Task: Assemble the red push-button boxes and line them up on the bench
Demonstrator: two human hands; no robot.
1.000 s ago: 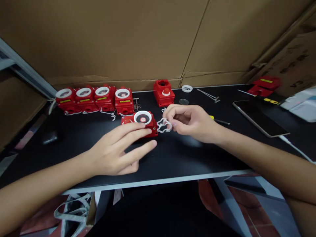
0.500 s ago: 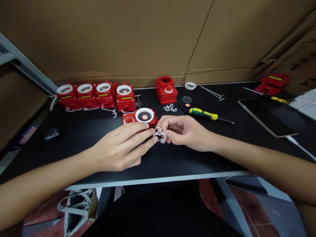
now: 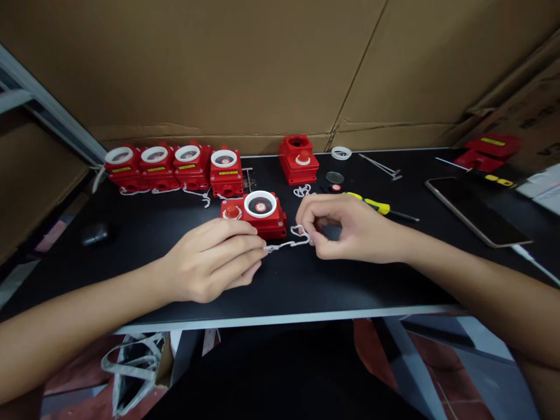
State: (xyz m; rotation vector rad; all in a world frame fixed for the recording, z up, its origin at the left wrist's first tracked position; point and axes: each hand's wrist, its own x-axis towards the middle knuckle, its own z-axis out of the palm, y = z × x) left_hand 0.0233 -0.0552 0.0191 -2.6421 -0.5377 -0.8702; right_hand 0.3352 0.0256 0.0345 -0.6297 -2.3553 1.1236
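A thin white chain [image 3: 289, 242] stretches between my two hands, just in front of a red call-point box [image 3: 275, 224] with a white ring and dark round window. My left hand [image 3: 219, 256] pinches one end of the chain at its fingertips, close to the box's front edge. Thumb and forefinger of my right hand [image 3: 336, 227] close on the chain's other end, to the right of the box, where it bends into a small loop. The box lies on the black table; my left fingers hide its lower left part.
Several finished-looking red boxes [image 3: 226, 178] stand in a row at the back left. Behind my right hand are another red box [image 3: 300, 163], a loose chain [image 3: 303, 191], a white ring [image 3: 341, 153] and a screwdriver [image 3: 378, 206]. A phone [image 3: 476, 210] lies right; a mouse [image 3: 96, 233] left.
My hands have drawn apart, the right one moving right, and the bunched chain is now pulled out between them. More of the box's front shows. The view has shifted slightly.
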